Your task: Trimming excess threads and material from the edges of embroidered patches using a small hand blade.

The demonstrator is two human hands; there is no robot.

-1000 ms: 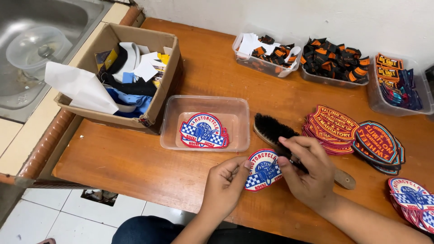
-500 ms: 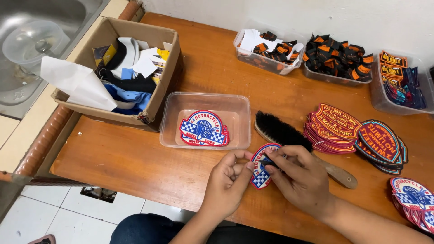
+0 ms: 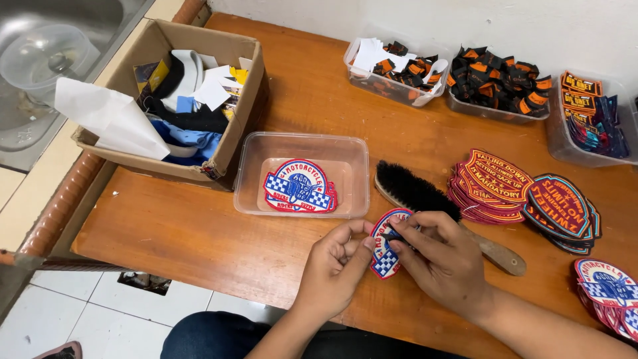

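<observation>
My left hand [image 3: 334,266] pinches the edge of a round embroidered patch [image 3: 384,246], red, white and blue with a chequered band, tilted up just above the wooden table [image 3: 199,233]. My right hand [image 3: 442,256] presses a small dark tool [image 3: 393,235] against the patch's face with its fingertips. A black-bristled brush [image 3: 415,189] with a wooden handle lies just behind my right hand. In front of my hands, a clear plastic tray [image 3: 302,174] holds a few matching patches [image 3: 300,187].
A cardboard box [image 3: 176,100] of cloth and paper scraps stands at the left. Stacks of orange and dark patches [image 3: 525,193] lie at the right, more chequered ones [image 3: 611,286] at the right edge. Clear bins [image 3: 492,83] of small labels line the wall. A metal sink [image 3: 46,60] lies beyond the table's left edge.
The patch lay flat under my hands a second ago; now my left hand has lifted and tilted it on edge, and my right hand has moved onto its face with the small tool.
</observation>
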